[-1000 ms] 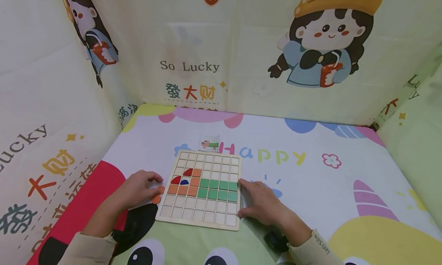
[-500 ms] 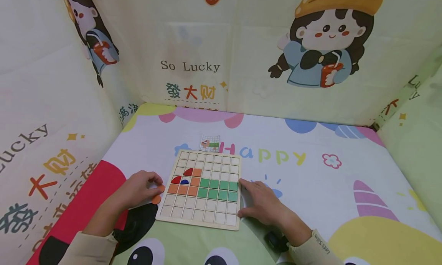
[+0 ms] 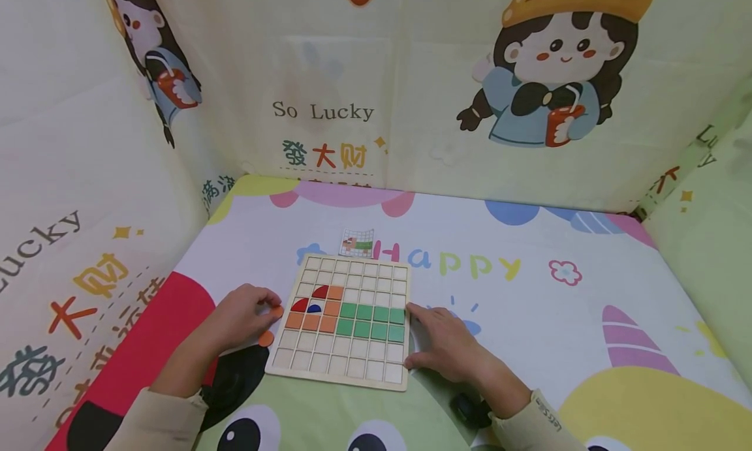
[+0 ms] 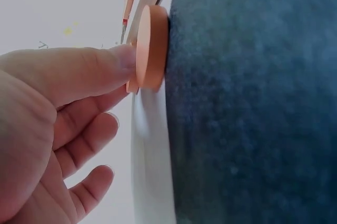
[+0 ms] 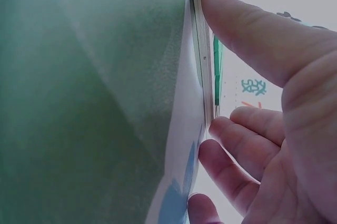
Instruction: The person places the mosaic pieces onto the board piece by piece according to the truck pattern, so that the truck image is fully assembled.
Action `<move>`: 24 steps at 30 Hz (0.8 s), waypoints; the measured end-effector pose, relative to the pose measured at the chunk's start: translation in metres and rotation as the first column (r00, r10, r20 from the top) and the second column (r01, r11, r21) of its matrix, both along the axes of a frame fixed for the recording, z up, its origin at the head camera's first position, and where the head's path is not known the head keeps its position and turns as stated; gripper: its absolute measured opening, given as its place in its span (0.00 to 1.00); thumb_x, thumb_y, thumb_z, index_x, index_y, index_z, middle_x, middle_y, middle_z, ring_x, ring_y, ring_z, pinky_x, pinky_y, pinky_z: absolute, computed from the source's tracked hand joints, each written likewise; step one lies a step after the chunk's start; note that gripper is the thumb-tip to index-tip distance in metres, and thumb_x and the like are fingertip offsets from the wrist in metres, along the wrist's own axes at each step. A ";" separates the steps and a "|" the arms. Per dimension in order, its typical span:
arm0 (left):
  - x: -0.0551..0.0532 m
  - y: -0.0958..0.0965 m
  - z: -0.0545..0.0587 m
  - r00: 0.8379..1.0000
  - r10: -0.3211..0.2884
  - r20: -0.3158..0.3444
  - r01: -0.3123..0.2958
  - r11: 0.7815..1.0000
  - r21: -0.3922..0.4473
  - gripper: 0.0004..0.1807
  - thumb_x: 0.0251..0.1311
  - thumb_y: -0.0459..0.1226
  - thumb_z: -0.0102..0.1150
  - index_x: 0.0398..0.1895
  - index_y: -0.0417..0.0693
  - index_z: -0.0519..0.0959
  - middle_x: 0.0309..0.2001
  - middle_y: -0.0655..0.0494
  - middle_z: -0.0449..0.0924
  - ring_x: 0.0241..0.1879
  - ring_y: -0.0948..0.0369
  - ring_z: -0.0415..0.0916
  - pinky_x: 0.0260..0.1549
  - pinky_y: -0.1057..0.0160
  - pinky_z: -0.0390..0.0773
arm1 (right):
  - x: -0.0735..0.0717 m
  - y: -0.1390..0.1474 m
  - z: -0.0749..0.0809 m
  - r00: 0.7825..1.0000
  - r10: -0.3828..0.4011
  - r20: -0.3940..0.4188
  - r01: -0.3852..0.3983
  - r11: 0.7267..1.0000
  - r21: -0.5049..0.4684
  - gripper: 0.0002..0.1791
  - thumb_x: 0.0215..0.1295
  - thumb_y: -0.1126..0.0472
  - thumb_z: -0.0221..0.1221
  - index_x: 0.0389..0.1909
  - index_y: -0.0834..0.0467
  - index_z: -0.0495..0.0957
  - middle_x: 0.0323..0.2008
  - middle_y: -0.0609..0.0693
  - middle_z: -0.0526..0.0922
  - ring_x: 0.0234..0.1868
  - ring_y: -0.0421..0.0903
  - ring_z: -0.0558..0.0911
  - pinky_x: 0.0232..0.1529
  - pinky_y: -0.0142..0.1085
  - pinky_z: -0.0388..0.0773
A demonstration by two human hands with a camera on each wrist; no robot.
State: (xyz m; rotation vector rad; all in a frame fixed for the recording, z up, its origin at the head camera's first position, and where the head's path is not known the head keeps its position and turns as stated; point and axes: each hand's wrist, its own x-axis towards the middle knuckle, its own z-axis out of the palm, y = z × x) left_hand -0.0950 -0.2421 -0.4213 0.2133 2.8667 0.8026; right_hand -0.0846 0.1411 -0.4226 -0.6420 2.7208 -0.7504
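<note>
My left hand (image 3: 243, 317) pinches an orange disc (image 3: 277, 312) between thumb and index finger at the left side of a wooden grid board (image 3: 337, 382). Nearer to me, another orange disc (image 3: 266, 339) lies on the tabletop; in the left wrist view this disc (image 4: 152, 47) stands in front of the thumb tip and partly hides the held one. On the board are green squares (image 3: 363, 323), orange squares (image 3: 327, 325), red quarter-round pieces (image 3: 299, 305) and a blue half-round piece (image 3: 314, 309). My right hand (image 3: 443, 343) touches the board's right edge with thumb and index finger spread apart.
A small pattern card (image 3: 356, 243) with a coloured grid picture lies just beyond the board's far edge. The printed tabletop (image 3: 470, 235) meets printed cloth walls (image 3: 423, 111) at the back and sides. A black device (image 3: 470, 410) sits at the right wrist.
My left hand has shifted slightly away from me, raising the pinched orange disc off its place beside the other disc. The right hand and the board stay where they were.
</note>
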 end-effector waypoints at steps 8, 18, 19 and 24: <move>-0.003 0.003 0.002 1.000 0.016 -0.016 -0.017 0.999 -0.036 0.19 0.54 0.39 0.73 0.48 0.41 0.83 0.45 0.45 0.78 0.48 0.46 0.72 0.36 0.53 0.84 | -0.001 0.001 -0.001 1.000 0.003 0.000 -0.003 1.000 -0.008 0.52 0.48 0.47 0.77 0.72 0.61 0.65 0.63 0.56 0.75 0.62 0.57 0.70 0.60 0.58 0.66; -0.004 0.009 0.015 0.998 0.046 -0.031 -0.047 0.999 -0.011 0.20 0.55 0.38 0.73 0.50 0.40 0.83 0.49 0.41 0.77 0.53 0.42 0.70 0.33 0.54 0.85 | -0.001 0.001 -0.001 1.000 0.010 -0.005 -0.010 1.000 -0.005 0.51 0.49 0.48 0.77 0.72 0.62 0.65 0.64 0.57 0.75 0.62 0.57 0.70 0.59 0.58 0.66; -0.004 0.011 0.017 0.999 0.042 -0.033 -0.042 0.999 -0.007 0.20 0.55 0.38 0.73 0.50 0.41 0.83 0.50 0.41 0.77 0.53 0.42 0.70 0.33 0.54 0.85 | -0.001 0.001 -0.001 1.000 0.008 -0.004 -0.008 1.000 -0.003 0.51 0.49 0.48 0.77 0.72 0.62 0.65 0.64 0.57 0.74 0.62 0.57 0.70 0.60 0.58 0.66; -0.003 0.020 0.026 0.999 0.015 -0.040 -0.014 1.000 0.011 0.19 0.56 0.37 0.72 0.50 0.41 0.84 0.50 0.43 0.78 0.53 0.44 0.70 0.34 0.55 0.85 | -0.001 0.001 -0.001 1.000 0.006 -0.004 -0.006 1.000 -0.003 0.51 0.48 0.49 0.77 0.72 0.62 0.65 0.64 0.57 0.75 0.62 0.58 0.70 0.59 0.58 0.66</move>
